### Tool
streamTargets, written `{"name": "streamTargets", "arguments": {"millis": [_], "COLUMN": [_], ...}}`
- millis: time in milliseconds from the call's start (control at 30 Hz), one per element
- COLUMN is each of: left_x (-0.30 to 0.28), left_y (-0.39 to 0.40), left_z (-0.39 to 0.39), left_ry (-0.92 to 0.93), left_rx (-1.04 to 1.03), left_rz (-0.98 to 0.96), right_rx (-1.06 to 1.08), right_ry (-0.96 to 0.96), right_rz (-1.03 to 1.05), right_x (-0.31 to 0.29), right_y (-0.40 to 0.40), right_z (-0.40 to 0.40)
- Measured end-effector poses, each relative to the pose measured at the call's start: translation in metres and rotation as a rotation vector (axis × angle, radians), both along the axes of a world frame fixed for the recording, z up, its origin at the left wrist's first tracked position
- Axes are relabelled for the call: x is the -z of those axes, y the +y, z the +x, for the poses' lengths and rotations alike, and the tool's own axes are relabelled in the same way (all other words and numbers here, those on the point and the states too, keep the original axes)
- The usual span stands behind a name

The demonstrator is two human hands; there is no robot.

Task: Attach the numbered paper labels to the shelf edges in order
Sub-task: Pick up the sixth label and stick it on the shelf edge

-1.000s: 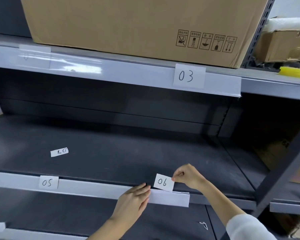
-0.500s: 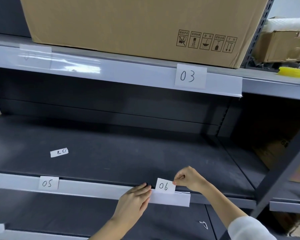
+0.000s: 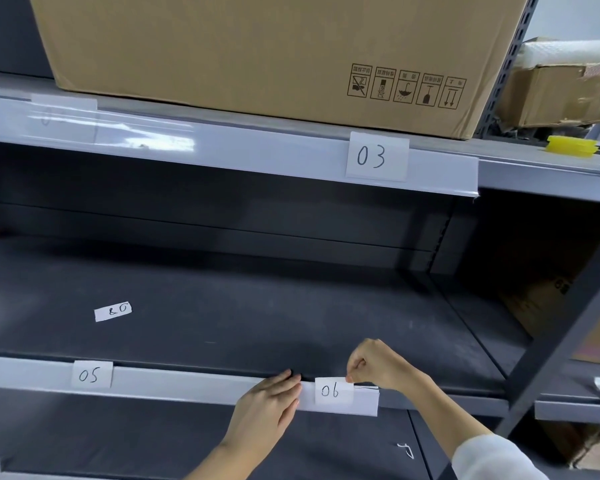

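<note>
The white paper label 06 (image 3: 333, 391) sits in the clear strip (image 3: 194, 389) along the lower shelf's front edge, near the strip's right end. My right hand (image 3: 374, 367) pinches its upper right corner. Just left of it, my left hand (image 3: 267, 407) rests with straight fingers on the strip. Label 05 (image 3: 91, 375) sits in the same strip at the left. In the upper shelf's strip is label 03 (image 3: 376, 156); a faint label (image 3: 63, 117) shows at that strip's far left under glare. A loose label (image 3: 113, 311) lies on the lower shelf surface.
A big cardboard box (image 3: 257, 53) fills the upper shelf. To the right stand a dark upright post (image 3: 565, 323), a smaller torn box (image 3: 561, 91) and a yellow object (image 3: 572, 145). Another shelf edge (image 3: 568, 408) continues at the right.
My right hand has lowered label 06 from above the shelf edge down into the strip. My left hand has stayed on the strip.
</note>
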State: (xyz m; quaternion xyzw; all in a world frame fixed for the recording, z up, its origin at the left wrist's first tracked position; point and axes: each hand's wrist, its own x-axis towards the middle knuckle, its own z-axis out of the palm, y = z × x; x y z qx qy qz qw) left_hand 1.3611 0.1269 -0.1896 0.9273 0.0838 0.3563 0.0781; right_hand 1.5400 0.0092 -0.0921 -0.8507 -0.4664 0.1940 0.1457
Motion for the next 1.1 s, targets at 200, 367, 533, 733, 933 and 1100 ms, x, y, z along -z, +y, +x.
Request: {"name": "streamTargets", "arguments": {"millis": [200,367,533,733,933,1100], "left_x": [-0.001,-0.001,-0.003,-0.003,-0.012,-0.008], "left_y": [0.000,0.001,0.000,0.003,0.016,0.033], "left_z": [0.000,0.000,0.000,-0.001,-0.006,-0.025], "left_ry": [0.019,0.039,0.064,0.106,0.230,0.210], "left_rx": [0.013,0.017,0.009,0.004,-0.019,-0.081], "left_rz": [-0.020,-0.032,-0.045,-0.037,0.135,0.155], "right_rx": [0.009,0.015,0.008,-0.020,0.052,0.189], "right_ry": [0.007,-0.012,-0.037,-0.090,-0.043,0.045], "right_rz": [-0.029,-0.066,-0.118,-0.150,-0.111,0.062], "right_x": [0.004,0.003,0.004,0.003,0.006,0.010], "right_y": [0.000,0.002,0.006,0.008,0.004,-0.005], "right_z": [0.000,-0.001,-0.003,-0.003,-0.002,-0.007]}}
